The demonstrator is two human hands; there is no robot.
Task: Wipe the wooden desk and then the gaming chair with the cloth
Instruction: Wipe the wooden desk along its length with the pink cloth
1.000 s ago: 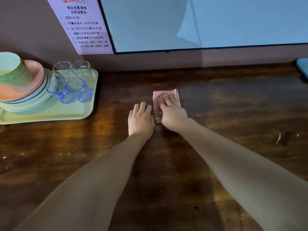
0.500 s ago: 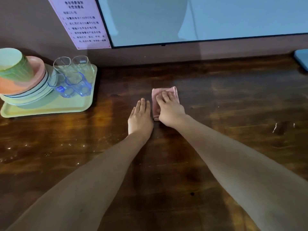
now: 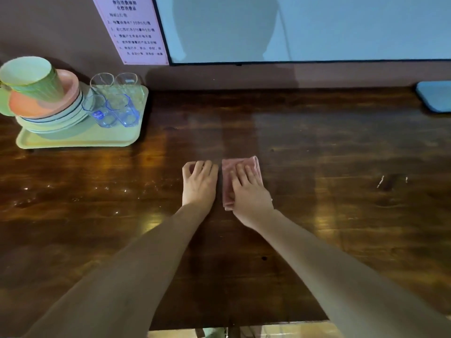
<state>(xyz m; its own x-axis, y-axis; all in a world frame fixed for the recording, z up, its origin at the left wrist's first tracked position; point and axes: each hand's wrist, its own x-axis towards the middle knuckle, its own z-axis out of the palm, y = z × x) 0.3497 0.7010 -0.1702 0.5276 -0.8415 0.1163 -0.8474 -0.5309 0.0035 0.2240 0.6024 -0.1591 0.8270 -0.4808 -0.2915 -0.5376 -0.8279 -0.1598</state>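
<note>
A folded pink cloth (image 3: 229, 172) lies flat on the dark wooden desk (image 3: 317, 167), near its middle. My right hand (image 3: 249, 193) presses down on the cloth with fingers spread over it. My left hand (image 3: 199, 184) rests on the bare wood just left of the cloth, fingers slightly curled, holding nothing. The gaming chair is not in view.
A green tray (image 3: 73, 140) at the back left carries stacked plates (image 3: 48, 113), a green cup (image 3: 31, 79) and several clear glasses (image 3: 114, 106). A screen (image 3: 305, 28) and a pink notice (image 3: 134, 28) hang on the wall. A blue pad (image 3: 434, 98) sits far right. The desk's front edge is below my arms.
Both hands and the cloth have slid toward me across the desk, away from the wall. The left hand's fingers have curled a little.
</note>
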